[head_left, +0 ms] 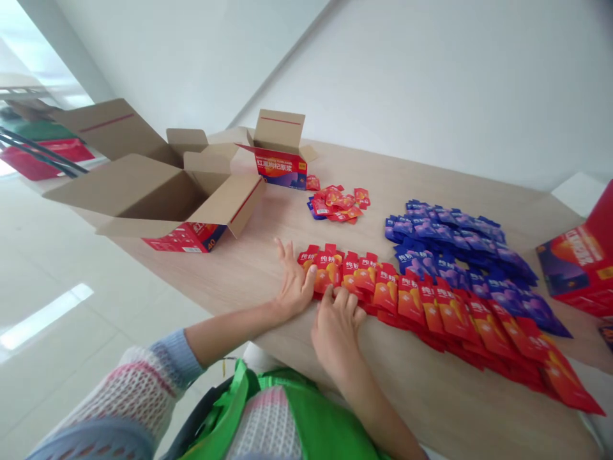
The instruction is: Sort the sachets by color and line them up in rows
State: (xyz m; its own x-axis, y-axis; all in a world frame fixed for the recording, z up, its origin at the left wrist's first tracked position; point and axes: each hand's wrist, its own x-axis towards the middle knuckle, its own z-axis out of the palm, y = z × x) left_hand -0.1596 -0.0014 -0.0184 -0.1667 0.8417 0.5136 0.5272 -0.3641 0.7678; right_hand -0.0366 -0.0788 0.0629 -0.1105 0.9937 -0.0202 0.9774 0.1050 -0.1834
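Note:
My left hand (294, 286) rests with spread fingers at the near end of a long overlapping row of red sachets (431, 313), its thumb on the sachets. My right hand (336, 329) lies just beside it, fingers curled over the sachets' edges. Behind the row, overlapping purple-blue sachets (454, 255) form a similar band. A loose heap of small red sachets (338, 204) lies farther up the wooden table (215, 275). The sachets under my hands are hidden.
Two open cardboard cartons with red printed sides (153, 191) (278, 156) stand at the table's far left. A red printed box (579, 268) sits at the right edge. A green bag (287, 415) hangs below my chest, and the tiled floor shows at left.

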